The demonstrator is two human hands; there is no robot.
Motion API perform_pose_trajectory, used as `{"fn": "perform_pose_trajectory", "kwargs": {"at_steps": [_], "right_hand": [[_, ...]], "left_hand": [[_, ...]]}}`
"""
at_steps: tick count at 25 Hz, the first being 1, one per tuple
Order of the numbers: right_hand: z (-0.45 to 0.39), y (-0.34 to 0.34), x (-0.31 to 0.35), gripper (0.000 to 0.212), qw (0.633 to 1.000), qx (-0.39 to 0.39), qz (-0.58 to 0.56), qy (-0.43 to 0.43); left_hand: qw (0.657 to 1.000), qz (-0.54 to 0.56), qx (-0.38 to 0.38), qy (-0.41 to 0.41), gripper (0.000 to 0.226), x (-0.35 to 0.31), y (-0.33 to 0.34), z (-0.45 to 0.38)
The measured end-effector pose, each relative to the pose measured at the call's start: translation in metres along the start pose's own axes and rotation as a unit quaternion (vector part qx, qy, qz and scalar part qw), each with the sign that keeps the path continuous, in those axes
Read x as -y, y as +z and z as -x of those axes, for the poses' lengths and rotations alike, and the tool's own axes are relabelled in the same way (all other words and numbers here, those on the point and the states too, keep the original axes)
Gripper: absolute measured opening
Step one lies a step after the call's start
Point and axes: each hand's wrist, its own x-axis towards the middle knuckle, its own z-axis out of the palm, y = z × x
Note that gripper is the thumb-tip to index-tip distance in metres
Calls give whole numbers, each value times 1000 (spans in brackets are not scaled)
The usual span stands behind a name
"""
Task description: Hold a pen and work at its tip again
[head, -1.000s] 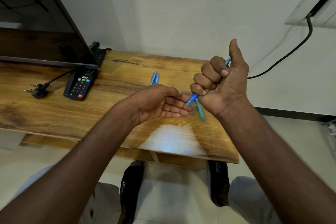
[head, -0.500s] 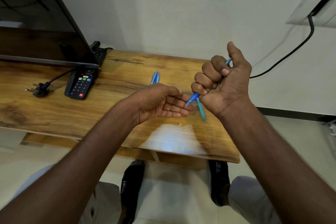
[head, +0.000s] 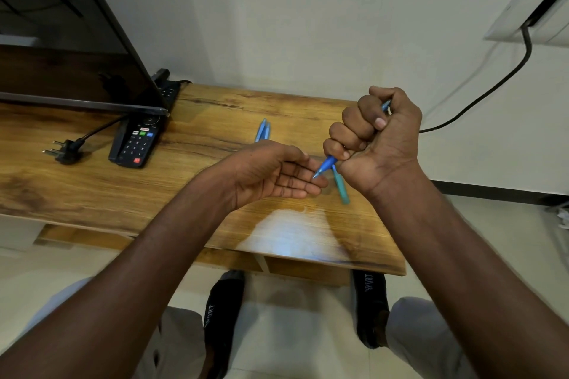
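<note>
The blue pen (head: 324, 168) I am watching sits in the fist of the right hand (head: 377, 140), held above the wooden table (head: 197, 181), its tip slanting down and to the left and its other end poking out beside the thumb at the top of the fist. All the fingers of that hand are curled tightly round the barrel, with the thumb bent over the top. The pen's tip meets the fingertips of the left hand (head: 271, 174), which lies palm up with its fingers nearly straight and relaxed, holding nothing; I read the tip as touching a finger there. Just below the right fist a teal pen (head: 341, 189) lies on the table, partly hidden by the hand. Further back, behind the left hand, two more light blue pens (head: 263, 131) lie side by side on the wood. Off to the left I see a black remote control (head: 137, 144) beneath the edge of a dark screen (head: 61, 55), and a black plug (head: 66, 152) with its prongs pointing left.
</note>
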Motion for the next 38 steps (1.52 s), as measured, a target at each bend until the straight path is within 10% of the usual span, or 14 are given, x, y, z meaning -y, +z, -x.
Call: {"fn": "perform_pose_trajectory", "kwargs": {"at_steps": [38], "right_hand": [[1,0,0,62,999,13,-36,4]], "left_hand": [[1000,4,3,-7,34,2,-2,-4]]}}
